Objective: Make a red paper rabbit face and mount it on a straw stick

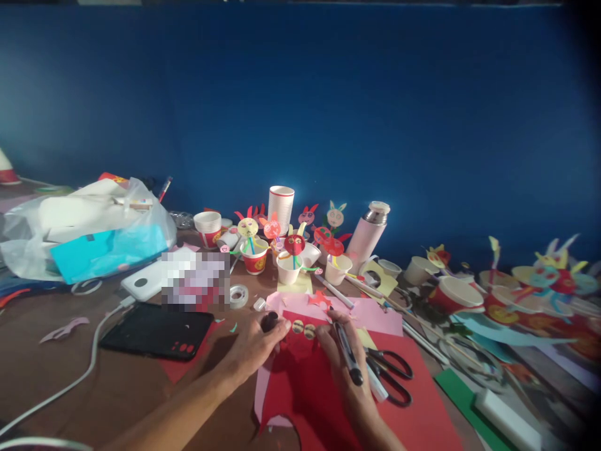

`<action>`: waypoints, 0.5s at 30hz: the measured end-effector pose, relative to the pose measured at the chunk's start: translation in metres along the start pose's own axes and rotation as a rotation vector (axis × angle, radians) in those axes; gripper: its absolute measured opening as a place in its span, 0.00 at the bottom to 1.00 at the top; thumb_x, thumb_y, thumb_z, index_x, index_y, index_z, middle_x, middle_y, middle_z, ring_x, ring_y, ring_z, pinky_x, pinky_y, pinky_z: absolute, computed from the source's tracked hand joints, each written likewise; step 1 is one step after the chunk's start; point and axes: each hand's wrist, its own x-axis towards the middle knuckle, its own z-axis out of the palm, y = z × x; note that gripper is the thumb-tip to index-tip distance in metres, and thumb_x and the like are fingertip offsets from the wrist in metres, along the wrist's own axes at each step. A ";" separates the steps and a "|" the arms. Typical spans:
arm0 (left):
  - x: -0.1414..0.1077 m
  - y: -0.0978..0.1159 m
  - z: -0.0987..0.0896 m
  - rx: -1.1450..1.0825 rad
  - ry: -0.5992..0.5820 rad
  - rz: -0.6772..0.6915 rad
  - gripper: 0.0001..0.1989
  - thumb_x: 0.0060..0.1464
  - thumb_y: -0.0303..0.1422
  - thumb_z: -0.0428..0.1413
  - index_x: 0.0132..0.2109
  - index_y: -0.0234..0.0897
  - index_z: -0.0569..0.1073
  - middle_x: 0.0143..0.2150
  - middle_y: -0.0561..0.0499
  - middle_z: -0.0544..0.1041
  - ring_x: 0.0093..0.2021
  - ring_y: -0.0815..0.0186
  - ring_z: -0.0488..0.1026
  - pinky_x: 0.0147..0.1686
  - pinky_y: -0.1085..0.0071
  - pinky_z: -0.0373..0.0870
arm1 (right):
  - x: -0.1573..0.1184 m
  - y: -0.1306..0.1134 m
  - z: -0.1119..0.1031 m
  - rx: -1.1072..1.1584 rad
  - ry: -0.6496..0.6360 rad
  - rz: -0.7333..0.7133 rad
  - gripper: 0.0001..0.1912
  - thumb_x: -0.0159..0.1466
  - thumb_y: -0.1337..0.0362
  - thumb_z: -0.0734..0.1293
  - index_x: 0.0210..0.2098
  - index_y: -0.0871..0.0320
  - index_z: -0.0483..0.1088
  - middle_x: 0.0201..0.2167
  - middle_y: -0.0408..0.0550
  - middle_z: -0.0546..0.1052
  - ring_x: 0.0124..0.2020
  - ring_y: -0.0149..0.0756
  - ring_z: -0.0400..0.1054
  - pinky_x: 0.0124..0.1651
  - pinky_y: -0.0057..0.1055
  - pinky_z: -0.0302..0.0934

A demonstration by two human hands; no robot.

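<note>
Black pen point(347, 352) held; cup emblem point(261, 264) blurred.

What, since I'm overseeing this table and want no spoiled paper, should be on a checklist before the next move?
1. Marker secure in the right hand: ok, held there.
2. Black piece in the left hand is the marker's cap: cannot tell, fingers partly cover it.
3. Yellow discs in sight: ok, two with dark marks, between the hands.
4. Scissors well away from the right hand: not ok, handles close beside it.
5. Scissors' blades closed: cannot tell, hidden.
6. Pink paper free of scraps: not ok, a reddish cutout lies on it.
</note>
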 end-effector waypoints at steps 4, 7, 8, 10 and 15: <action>0.002 -0.006 0.002 -0.058 -0.001 -0.060 0.15 0.49 0.42 0.52 0.24 0.35 0.66 0.15 0.58 0.63 0.17 0.73 0.60 0.20 0.77 0.56 | 0.001 0.005 0.001 0.013 -0.013 0.022 0.16 0.56 0.58 0.64 0.42 0.56 0.61 0.23 0.38 0.65 0.25 0.32 0.62 0.30 0.28 0.57; 0.003 -0.012 0.003 -0.088 -0.011 -0.055 0.15 0.48 0.43 0.53 0.24 0.35 0.66 0.16 0.57 0.63 0.18 0.73 0.62 0.21 0.77 0.57 | 0.000 0.005 0.001 0.011 -0.018 0.000 0.16 0.57 0.59 0.64 0.43 0.57 0.60 0.24 0.38 0.66 0.26 0.32 0.62 0.31 0.28 0.57; 0.003 -0.013 0.003 -0.094 -0.013 -0.053 0.16 0.48 0.43 0.53 0.23 0.35 0.66 0.16 0.57 0.63 0.18 0.73 0.62 0.21 0.77 0.57 | 0.000 0.005 0.001 0.007 -0.021 -0.007 0.15 0.57 0.59 0.63 0.42 0.57 0.61 0.24 0.38 0.66 0.26 0.32 0.62 0.31 0.28 0.57; 0.002 -0.013 0.003 -0.098 -0.016 -0.054 0.16 0.48 0.43 0.53 0.24 0.34 0.66 0.16 0.58 0.62 0.18 0.73 0.61 0.21 0.77 0.57 | -0.001 0.003 0.001 -0.001 -0.015 -0.020 0.15 0.57 0.60 0.63 0.42 0.57 0.61 0.23 0.38 0.65 0.25 0.31 0.61 0.31 0.28 0.57; -0.001 -0.003 0.001 -0.068 -0.031 -0.086 0.16 0.48 0.42 0.53 0.24 0.34 0.66 0.15 0.57 0.62 0.18 0.73 0.61 0.20 0.78 0.56 | -0.001 0.002 0.001 -0.006 -0.011 -0.004 0.16 0.57 0.59 0.63 0.43 0.57 0.61 0.23 0.37 0.65 0.25 0.31 0.62 0.30 0.28 0.57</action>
